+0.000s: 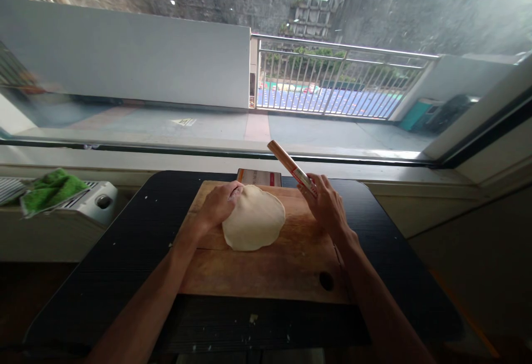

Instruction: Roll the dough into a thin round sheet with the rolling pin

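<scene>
A flat, roughly round sheet of dough [254,220] hangs or lies over the wooden cutting board [257,275]; I cannot tell how much of it touches the wood. My left hand [220,203] pinches the dough at its upper left edge, and its fingertips look floury. In my right hand [326,203] is a wooden rolling pin [288,162], its free end pointing up and left over the board's far edge. The fingers are wrapped round the pin's near end, which they partly hide.
The board rests on a black table [124,264] dotted with dough crumbs. Behind the board lies a box-like item [260,178] with printing. At left, a green cloth [56,189] drapes over a white radiator [89,209]. A window and sill [199,163] run along the far side.
</scene>
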Demonstrator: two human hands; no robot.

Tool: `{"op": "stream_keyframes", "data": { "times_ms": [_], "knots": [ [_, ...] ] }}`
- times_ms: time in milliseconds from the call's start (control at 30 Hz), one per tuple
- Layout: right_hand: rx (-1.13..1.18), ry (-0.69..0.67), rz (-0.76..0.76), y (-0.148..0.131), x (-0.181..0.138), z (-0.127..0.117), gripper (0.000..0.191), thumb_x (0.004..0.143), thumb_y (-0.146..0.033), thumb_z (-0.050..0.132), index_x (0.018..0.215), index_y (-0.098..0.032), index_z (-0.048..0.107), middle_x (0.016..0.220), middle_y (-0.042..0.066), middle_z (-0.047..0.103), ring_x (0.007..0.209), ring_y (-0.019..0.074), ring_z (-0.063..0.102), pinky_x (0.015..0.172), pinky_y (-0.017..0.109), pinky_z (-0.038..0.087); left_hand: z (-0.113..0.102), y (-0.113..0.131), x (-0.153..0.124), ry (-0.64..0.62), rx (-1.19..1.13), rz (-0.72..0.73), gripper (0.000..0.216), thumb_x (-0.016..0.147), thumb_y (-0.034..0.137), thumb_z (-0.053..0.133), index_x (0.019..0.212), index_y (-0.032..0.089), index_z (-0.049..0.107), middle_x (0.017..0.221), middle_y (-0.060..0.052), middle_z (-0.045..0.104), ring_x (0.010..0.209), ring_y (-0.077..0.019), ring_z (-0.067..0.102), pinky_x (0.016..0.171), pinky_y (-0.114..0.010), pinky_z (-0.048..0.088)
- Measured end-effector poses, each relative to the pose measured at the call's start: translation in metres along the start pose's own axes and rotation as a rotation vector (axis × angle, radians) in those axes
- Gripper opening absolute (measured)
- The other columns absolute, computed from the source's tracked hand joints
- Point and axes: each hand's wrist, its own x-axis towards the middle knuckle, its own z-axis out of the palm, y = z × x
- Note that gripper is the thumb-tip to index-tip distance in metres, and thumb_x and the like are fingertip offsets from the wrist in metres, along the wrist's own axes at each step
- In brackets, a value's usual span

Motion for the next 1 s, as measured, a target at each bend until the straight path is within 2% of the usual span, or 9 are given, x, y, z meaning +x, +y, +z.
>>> {"op": "stream_keyframes", "data": {
  "times_ms": [67,167,267,367,667,1000],
  "knots": [
    [-0.004,-0.006,-0.001,0.0,0.0,0.0,0.036,0.113,-0.046,0.057,0.143,-0.029,0.067,0.13,0.009,0.074,0.091,0.0274,0.075,0.067,0.032,0.039,-0.001,-0.001,0.0,0.003,-0.038,-0.001,0.038,0.103,0.041,0.046,0.111,0.023,0.079,0.114,-0.012,0.085,0.107,-0.0295,0.078,0.096,-0.038,0.055],
    [-0.018,-0.004,-0.002,0.0,0.0,0.0,0.037,0.113,-0.047,0.057,0.145,-0.03,0.066,0.129,0.009,0.074,0.091,0.0269,0.075,0.067,0.032,0.04,-0.006,-0.003,0.0,-0.015,-0.147,-0.007,0.037,0.097,0.044,0.053,0.112,0.022,0.079,0.109,-0.01,0.086,0.1,-0.0275,0.079,0.087,-0.036,0.058],
    [-0.028,-0.004,0.0,0.001,0.0,0.0,0.036,0.113,-0.047,0.057,0.145,-0.031,0.067,0.129,0.009,0.074,0.091,0.0266,0.074,0.068,0.031,0.041,-0.012,-0.007,0.0,0.0,-0.201,-0.035,0.035,0.089,0.052,0.064,0.097,0.022,0.079,0.095,-0.008,0.085,0.087,-0.0255,0.078,0.075,-0.033,0.057],
    [-0.022,-0.005,0.001,0.0,0.0,0.0,0.035,0.113,-0.046,0.057,0.144,-0.031,0.067,0.13,0.009,0.074,0.092,0.0266,0.074,0.068,0.031,0.041,-0.015,-0.013,0.002,0.044,-0.179,-0.059,0.036,0.085,0.058,0.069,0.086,0.023,0.079,0.087,-0.007,0.083,0.08,-0.0242,0.075,0.072,-0.032,0.055],
    [-0.033,-0.013,-0.019,-0.001,0.0,-0.001,0.033,0.113,-0.045,0.059,0.14,-0.029,0.069,0.125,0.009,0.074,0.09,0.0255,0.074,0.068,0.031,0.041,-0.016,-0.009,0.002,0.029,-0.169,-0.05,0.035,0.083,0.054,0.065,0.083,0.022,0.079,0.083,-0.007,0.082,0.076,-0.0229,0.072,0.068,-0.031,0.053],
    [-0.019,-0.022,-0.016,-0.001,0.0,-0.002,0.038,0.113,-0.048,0.056,0.145,-0.03,0.067,0.127,0.009,0.074,0.089,0.0259,0.074,0.067,0.031,0.039,-0.015,-0.007,0.001,0.01,-0.16,-0.006,0.035,0.085,0.052,0.061,0.081,0.021,0.077,0.081,-0.007,0.081,0.075,-0.0228,0.072,0.068,-0.031,0.051]
  ]
}}
